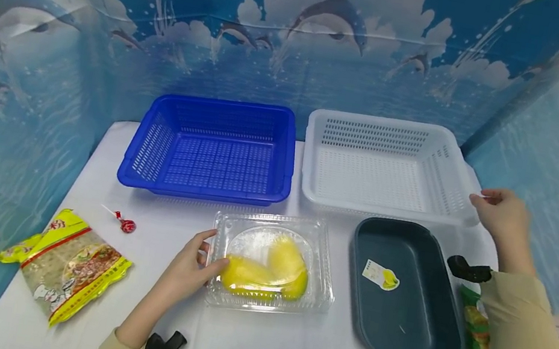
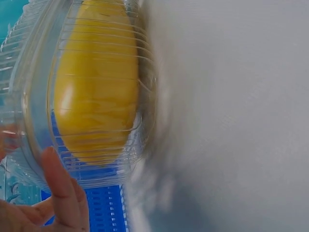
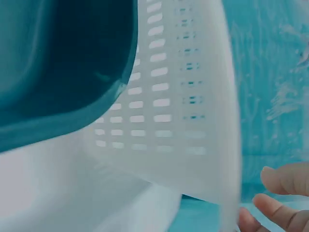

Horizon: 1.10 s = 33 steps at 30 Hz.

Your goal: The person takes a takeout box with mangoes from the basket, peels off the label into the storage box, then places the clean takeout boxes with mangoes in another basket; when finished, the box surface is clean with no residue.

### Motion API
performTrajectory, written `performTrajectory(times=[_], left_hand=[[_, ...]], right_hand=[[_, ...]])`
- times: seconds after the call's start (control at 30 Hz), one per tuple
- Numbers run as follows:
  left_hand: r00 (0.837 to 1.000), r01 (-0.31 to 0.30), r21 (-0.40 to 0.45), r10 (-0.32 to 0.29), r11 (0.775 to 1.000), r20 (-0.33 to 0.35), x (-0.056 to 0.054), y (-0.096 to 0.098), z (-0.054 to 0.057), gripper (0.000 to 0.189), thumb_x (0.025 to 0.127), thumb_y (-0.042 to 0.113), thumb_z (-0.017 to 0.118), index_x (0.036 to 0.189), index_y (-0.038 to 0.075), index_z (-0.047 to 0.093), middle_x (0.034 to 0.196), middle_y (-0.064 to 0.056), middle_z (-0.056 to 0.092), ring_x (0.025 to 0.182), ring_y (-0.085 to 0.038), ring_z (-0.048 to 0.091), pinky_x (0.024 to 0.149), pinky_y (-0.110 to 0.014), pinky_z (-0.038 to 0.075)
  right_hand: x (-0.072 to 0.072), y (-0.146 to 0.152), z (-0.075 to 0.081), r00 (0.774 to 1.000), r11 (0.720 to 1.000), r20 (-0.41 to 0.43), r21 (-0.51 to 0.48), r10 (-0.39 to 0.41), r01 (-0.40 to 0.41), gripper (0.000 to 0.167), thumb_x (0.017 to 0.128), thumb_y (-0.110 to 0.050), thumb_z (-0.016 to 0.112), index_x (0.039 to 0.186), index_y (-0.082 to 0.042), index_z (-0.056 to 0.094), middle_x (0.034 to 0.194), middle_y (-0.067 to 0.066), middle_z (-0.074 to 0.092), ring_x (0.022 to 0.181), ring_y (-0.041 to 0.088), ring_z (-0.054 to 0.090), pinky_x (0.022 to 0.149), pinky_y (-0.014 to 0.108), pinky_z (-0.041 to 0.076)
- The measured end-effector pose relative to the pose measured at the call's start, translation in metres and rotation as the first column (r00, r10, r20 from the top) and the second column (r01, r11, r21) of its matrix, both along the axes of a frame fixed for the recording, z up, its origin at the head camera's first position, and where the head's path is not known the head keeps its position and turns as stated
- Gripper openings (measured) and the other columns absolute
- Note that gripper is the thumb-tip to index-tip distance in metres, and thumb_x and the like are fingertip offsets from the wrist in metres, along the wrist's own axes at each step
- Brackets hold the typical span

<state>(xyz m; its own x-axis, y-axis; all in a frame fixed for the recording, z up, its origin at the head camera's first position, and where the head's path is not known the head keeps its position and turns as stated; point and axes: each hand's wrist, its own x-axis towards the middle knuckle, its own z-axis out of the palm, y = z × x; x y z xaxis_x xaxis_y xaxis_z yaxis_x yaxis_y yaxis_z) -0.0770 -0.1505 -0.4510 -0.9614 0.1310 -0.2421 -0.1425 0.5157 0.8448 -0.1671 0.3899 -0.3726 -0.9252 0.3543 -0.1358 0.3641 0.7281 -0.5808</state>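
Note:
A clear plastic clamshell box (image 1: 264,305) lies at the middle of the table with yellow, mango-like fruit (image 1: 287,264) inside. At its left edge, my left hand (image 1: 190,267) holds the box, thumb over the lid and fingers at the side. The left wrist view shows the fingertips at the ridged rim, beside one large yellow fruit (image 2: 99,87). My right hand (image 1: 505,219) is at the right end of the white basket (image 1: 381,209). In the right wrist view its thumb and fingers are spread apart, fingertips close to the rim; whether they touch it I cannot tell.
A blue basket (image 1: 199,193) stands at the back left. The dark green tub (image 1: 400,315) holds a small card with a yellow fruit picture (image 1: 381,275). A green packet (image 1: 477,346) lies right of it. On the left are a yellow food bag (image 1: 72,270) and a red lollipop (image 1: 127,226).

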Motion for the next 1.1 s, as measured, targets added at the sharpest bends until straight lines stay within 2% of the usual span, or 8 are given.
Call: performTrajectory(times=[0.1, 0.27, 0.4, 0.57, 0.67, 0.8, 0.97, 1.1], left_hand=[[1.0, -0.003, 0.006, 0.003, 1.0, 0.003, 0.001, 0.0, -0.001, 0.072, 0.089, 0.025, 0.073, 0.148, 0.005, 0.038, 0.109, -0.013, 0.051, 0.069, -0.013, 0.048, 0.054, -0.024, 0.05], [1.0, -0.013, 0.007, 0.013, 1.0, -0.009, 0.003, 0.0, -0.002, 0.07, 0.09, 0.023, 0.073, 0.149, 0.007, 0.037, 0.112, -0.014, 0.052, 0.062, -0.013, 0.052, 0.052, -0.026, 0.052], [0.999, -0.018, 0.037, 0.019, 0.999, -0.044, 0.006, 0.0, 0.001, 0.071, 0.09, 0.02, 0.072, 0.15, 0.011, 0.036, 0.117, -0.015, 0.05, 0.056, -0.015, 0.056, 0.052, -0.029, 0.053], [0.996, 0.011, 0.127, 0.0, 0.992, -0.084, 0.009, 0.004, 0.025, 0.07, 0.09, 0.013, 0.072, 0.149, 0.015, 0.035, 0.115, -0.014, 0.048, 0.058, -0.015, 0.059, 0.053, -0.03, 0.056], [0.994, 0.041, 0.19, -0.022, 0.981, -0.106, 0.002, 0.009, 0.047, 0.068, 0.092, 0.009, 0.068, 0.15, 0.015, 0.033, 0.116, -0.015, 0.046, 0.068, -0.012, 0.058, 0.056, -0.031, 0.057], [0.987, 0.071, 0.283, -0.027, 0.956, -0.158, -0.029, 0.025, 0.075, 0.066, 0.096, 0.01, 0.063, 0.153, 0.012, 0.028, 0.118, -0.015, 0.045, 0.068, -0.01, 0.057, 0.059, -0.028, 0.056], [0.982, 0.06, 0.38, 0.015, 0.923, -0.19, -0.089, 0.064, 0.103, 0.065, 0.098, 0.022, 0.061, 0.153, 0.014, 0.029, 0.113, -0.011, 0.047, 0.069, -0.014, 0.058, 0.063, -0.028, 0.058], [0.988, 0.009, 0.403, 0.055, 0.915, -0.146, -0.134, 0.103, 0.117, 0.067, 0.096, 0.031, 0.065, 0.152, 0.017, 0.032, 0.109, -0.007, 0.049, 0.069, -0.018, 0.06, 0.064, -0.033, 0.06]], right_hand=[[-0.007, 0.006, -0.007, 0.999, 0.999, 0.041, -0.022, -0.031, 0.032, 0.066, 0.102, -0.042, 0.04, 0.142, 0.011, 0.037, 0.139, 0.04, 0.036, 0.117, 0.052, 0.043, 0.085, 0.06, 0.046], [-0.015, 0.009, -0.016, 0.995, 0.996, 0.074, -0.053, -0.071, 0.075, 0.063, 0.101, -0.037, 0.044, 0.144, 0.009, 0.035, 0.139, 0.038, 0.038, 0.108, 0.043, 0.049, 0.07, 0.037, 0.05], [-0.017, 0.009, -0.018, 0.993, 0.993, 0.073, -0.07, -0.091, 0.096, 0.063, 0.101, -0.036, 0.046, 0.146, 0.007, 0.035, 0.14, 0.037, 0.038, 0.106, 0.04, 0.05, 0.065, 0.028, 0.047], [-0.015, 0.008, -0.017, 0.993, 0.992, 0.07, -0.079, -0.091, 0.096, 0.063, 0.101, -0.037, 0.047, 0.145, 0.007, 0.037, 0.141, 0.037, 0.037, 0.107, 0.039, 0.05, 0.063, 0.024, 0.045], [-0.015, 0.008, -0.016, 0.994, 0.991, 0.068, -0.09, -0.089, 0.095, 0.064, 0.1, -0.037, 0.048, 0.145, 0.007, 0.037, 0.142, 0.037, 0.037, 0.106, 0.038, 0.051, 0.063, 0.023, 0.045], [-0.015, 0.009, -0.017, 0.993, 0.991, 0.063, -0.087, -0.096, 0.101, 0.063, 0.1, -0.036, 0.049, 0.145, 0.007, 0.039, 0.14, 0.035, 0.039, 0.099, 0.034, 0.054, 0.059, 0.022, 0.046], [-0.014, 0.007, -0.018, 0.993, 0.991, 0.048, -0.07, -0.107, 0.111, 0.059, 0.1, -0.033, 0.05, 0.142, 0.008, 0.042, 0.136, 0.034, 0.042, 0.094, 0.032, 0.054, 0.054, 0.022, 0.048], [-0.012, 0.004, -0.017, 0.994, 0.993, 0.032, -0.051, -0.107, 0.109, 0.057, 0.101, -0.032, 0.05, 0.141, 0.008, 0.043, 0.134, 0.035, 0.044, 0.093, 0.032, 0.054, 0.055, 0.024, 0.05]])
